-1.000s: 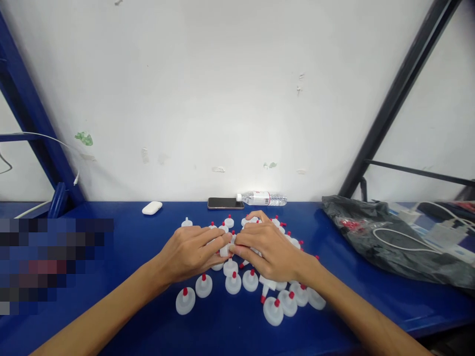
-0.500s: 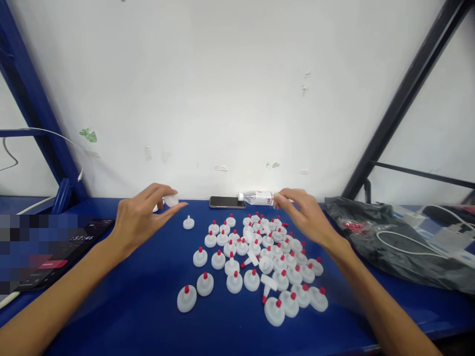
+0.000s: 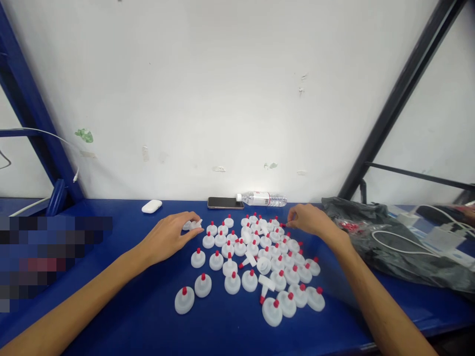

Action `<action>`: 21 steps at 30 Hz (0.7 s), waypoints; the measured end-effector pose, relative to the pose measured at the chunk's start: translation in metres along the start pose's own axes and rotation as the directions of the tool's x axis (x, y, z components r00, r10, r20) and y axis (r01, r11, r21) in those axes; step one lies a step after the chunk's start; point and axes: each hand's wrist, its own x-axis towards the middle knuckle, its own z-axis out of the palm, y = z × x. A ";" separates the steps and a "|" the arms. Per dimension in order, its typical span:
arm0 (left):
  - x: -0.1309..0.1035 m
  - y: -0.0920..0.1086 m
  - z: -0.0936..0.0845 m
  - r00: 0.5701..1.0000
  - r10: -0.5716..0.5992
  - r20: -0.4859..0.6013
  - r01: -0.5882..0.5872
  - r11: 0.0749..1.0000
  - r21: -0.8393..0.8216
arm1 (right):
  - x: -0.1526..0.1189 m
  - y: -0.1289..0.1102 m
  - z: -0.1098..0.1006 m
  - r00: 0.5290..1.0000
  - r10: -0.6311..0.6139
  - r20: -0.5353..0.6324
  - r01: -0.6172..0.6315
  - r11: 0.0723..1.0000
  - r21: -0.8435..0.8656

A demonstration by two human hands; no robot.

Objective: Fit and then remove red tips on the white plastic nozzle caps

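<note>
My left hand (image 3: pixel 171 238) is closed around a white nozzle cap (image 3: pixel 191 225) with no red tip, low over the blue table. Its fingers partly hide the cap, and I cannot tell whether a second one lies under it. At the back right of a spread of white nozzle caps with red tips (image 3: pixel 249 281), my right hand (image 3: pixel 308 219) is curled with thumb and fingers together. Whatever is in its fingertips, if anything, is too small to make out. Most caps stand tip up; a few, such as one T-shaped in side view (image 3: pixel 266 283), lie over.
Along the wall lie a white rounded case (image 3: pixel 152 206), a phone (image 3: pixel 224 203) and a clear bottle (image 3: pixel 261 199) on its side. A dark plastic bag (image 3: pixel 389 262) with a packet of red pieces (image 3: pixel 352 226) and a white cable (image 3: pixel 404 241) covers the right side.
My left hand has come down and right with the white cap, to where a tipless cap stood. My right hand has moved down from the bottle's end to the caps' edge.
</note>
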 end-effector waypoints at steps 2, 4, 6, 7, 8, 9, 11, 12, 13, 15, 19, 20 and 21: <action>-0.001 0.001 0.000 1.000 -0.003 0.003 0.003 1.000 -0.003 | 0.001 0.002 0.003 0.999 0.012 0.030 -0.011 1.000 -0.020; -0.002 0.002 0.002 1.000 -0.004 0.023 0.004 1.000 -0.009 | 0.001 0.001 0.005 0.999 0.018 0.040 -0.016 0.999 -0.034; -0.003 0.002 0.004 0.999 -0.012 0.041 0.012 1.000 0.005 | 0.001 0.000 0.004 0.999 0.026 0.029 -0.025 0.999 -0.046; -0.003 0.002 0.005 0.999 -0.018 0.049 0.017 1.000 0.017 | 0.000 -0.002 0.003 0.999 0.033 0.017 -0.032 0.998 -0.051; -0.004 0.002 0.006 0.998 -0.030 0.057 0.029 0.999 0.027 | -0.001 -0.003 0.002 0.999 0.041 0.000 -0.041 0.998 -0.055; -0.004 0.002 0.006 0.997 -0.043 0.063 0.041 0.999 0.033 | -0.001 -0.004 0.000 0.999 0.049 -0.019 -0.050 0.997 -0.058; -0.004 0.002 0.007 0.997 -0.054 0.057 0.052 0.998 0.036 | -0.003 -0.008 -0.004 0.996 0.063 -0.059 -0.066 0.996 -0.060; -0.003 0.003 0.006 0.998 -0.052 0.047 0.050 0.998 0.037 | -0.003 -0.009 -0.006 0.995 0.068 -0.079 -0.072 0.996 -0.059; -0.003 0.004 0.006 0.998 -0.045 0.036 0.043 0.998 0.039 | -0.004 -0.012 -0.007 0.993 0.071 -0.098 -0.076 0.995 -0.056; -0.002 0.008 0.005 0.999 -0.024 0.024 0.023 0.999 0.038 | -0.005 -0.016 -0.010 0.989 0.073 -0.130 -0.079 0.996 -0.049; 0.001 0.015 0.007 0.999 -0.011 0.051 0.013 0.999 -0.035 | -0.008 -0.026 -0.011 0.981 0.061 -0.183 -0.066 0.997 -0.025; 0.002 0.016 0.009 0.998 -0.021 0.067 0.025 0.998 -0.061 | -0.009 -0.029 -0.011 0.980 0.056 -0.194 -0.060 0.998 -0.019; 0.003 0.017 0.010 0.995 -0.036 0.092 0.044 0.995 -0.087 | -0.010 -0.031 -0.010 0.978 0.050 -0.204 -0.055 0.998 -0.014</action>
